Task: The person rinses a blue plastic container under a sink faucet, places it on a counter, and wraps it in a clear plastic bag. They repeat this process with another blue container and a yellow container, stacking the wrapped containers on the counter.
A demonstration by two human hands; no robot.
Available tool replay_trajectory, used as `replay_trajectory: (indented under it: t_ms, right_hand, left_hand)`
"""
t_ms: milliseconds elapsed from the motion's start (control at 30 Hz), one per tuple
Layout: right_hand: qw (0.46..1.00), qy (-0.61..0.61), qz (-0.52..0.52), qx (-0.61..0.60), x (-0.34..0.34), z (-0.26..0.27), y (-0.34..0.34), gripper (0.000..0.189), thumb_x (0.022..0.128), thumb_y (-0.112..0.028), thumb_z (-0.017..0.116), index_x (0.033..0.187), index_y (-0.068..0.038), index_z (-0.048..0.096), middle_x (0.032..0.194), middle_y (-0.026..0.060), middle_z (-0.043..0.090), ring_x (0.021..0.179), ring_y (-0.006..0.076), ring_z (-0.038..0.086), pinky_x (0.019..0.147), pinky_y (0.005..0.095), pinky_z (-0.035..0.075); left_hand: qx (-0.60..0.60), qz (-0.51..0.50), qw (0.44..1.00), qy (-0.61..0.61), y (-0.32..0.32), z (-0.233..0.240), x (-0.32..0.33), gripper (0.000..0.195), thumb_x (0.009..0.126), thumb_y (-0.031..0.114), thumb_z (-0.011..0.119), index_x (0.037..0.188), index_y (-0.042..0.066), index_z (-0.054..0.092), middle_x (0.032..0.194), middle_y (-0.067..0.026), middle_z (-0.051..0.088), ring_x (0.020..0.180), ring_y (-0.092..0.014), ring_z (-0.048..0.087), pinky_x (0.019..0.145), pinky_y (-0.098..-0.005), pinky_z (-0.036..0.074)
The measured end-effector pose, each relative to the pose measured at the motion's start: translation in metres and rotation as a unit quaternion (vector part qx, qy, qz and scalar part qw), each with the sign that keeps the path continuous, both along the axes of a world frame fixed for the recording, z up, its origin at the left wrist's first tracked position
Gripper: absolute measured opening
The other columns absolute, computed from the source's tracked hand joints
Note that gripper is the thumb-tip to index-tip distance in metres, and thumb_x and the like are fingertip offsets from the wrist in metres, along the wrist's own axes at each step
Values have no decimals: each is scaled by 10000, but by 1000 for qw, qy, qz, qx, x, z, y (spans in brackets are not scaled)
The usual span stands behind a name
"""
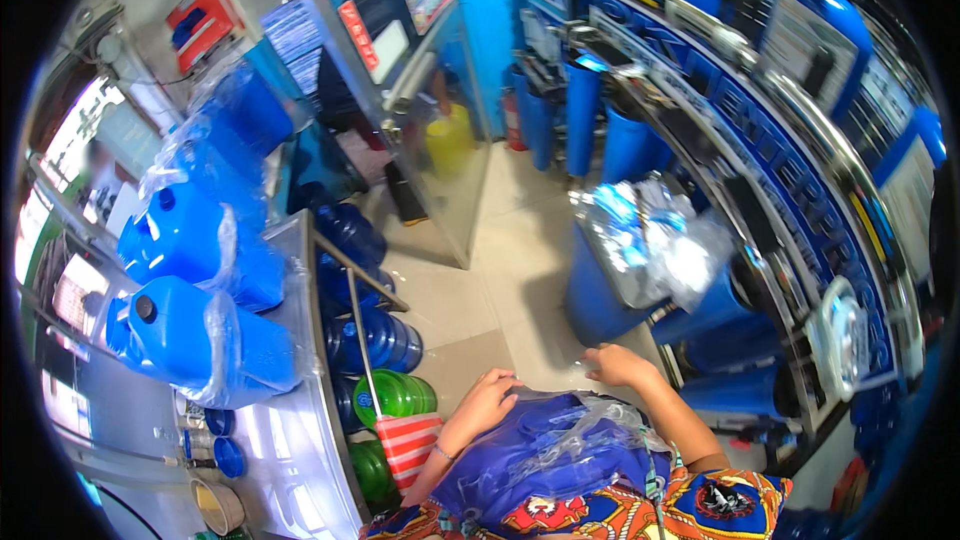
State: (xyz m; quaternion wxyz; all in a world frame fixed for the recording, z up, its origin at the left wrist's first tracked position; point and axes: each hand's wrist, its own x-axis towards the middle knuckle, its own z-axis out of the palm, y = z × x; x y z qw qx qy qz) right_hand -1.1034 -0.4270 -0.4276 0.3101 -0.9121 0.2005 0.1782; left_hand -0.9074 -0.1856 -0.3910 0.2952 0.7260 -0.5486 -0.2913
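A purple item in clear plastic wrap lies against the person's front, over a brightly patterned garment. My left hand is at its upper left side, fingers curled near its edge; whether it grips the wrap is unclear. My right hand is beyond its upper right side, fingers bent, with a bit of something clear perhaps at the fingertips. Ahead on the right, a blue bin is topped with crumpled clear and silvery plastic packaging.
Plastic-wrapped blue jugs stand on a metal counter at left, with large blue and green bottles beneath. A glass door stands ahead; a person is behind it. Shelving with blue cylinders lines the right.
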Motion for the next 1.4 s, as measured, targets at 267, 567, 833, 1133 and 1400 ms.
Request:
replay_trajectory:
  t_ms: [267,567,833,1133,1400]
  right_hand:
    - [995,-78,43,-51,163,39,-50,447,796,-240,682,1199,-69,594,1015,235,629,966,400,611,862,450,493]
    - [991,-72,113,-32,313,61,-126,487,771,-231,706,1224,-95,588,1075,241,599,992,404,603,878,457,488]
    - [928,-262,-49,-259,482,112,-326,375,719,-124,728,1082,-85,641,1050,187,527,958,369,594,839,425,509]
    - [770,-304,-128,-546,669,174,-659,115,819,-95,551,851,-23,634,990,170,549,931,334,588,757,428,532]
    - [744,-193,-111,-631,737,159,-860,180,823,-147,542,848,-62,699,1143,82,538,1112,254,512,824,404,477]
  left_hand:
    - [-29,63,995,-78,-26,29,152,282,853,130,612,1122,49,628,1187,-163,544,1143,-338,521,978,-392,432]
    - [9,156,987,-37,-11,-3,228,256,834,135,636,1076,53,651,1132,-174,581,1067,-353,560,926,-411,462]
    - [107,243,964,-13,-48,-34,292,281,786,180,687,1045,72,678,993,-167,621,956,-357,597,880,-418,480]
    - [99,338,934,-56,-233,-2,404,307,778,160,673,1072,70,663,1018,-188,608,965,-375,591,864,-432,482]
    - [155,377,913,-10,-329,11,455,309,784,190,679,1072,79,666,1058,-183,606,999,-370,588,880,-429,481]
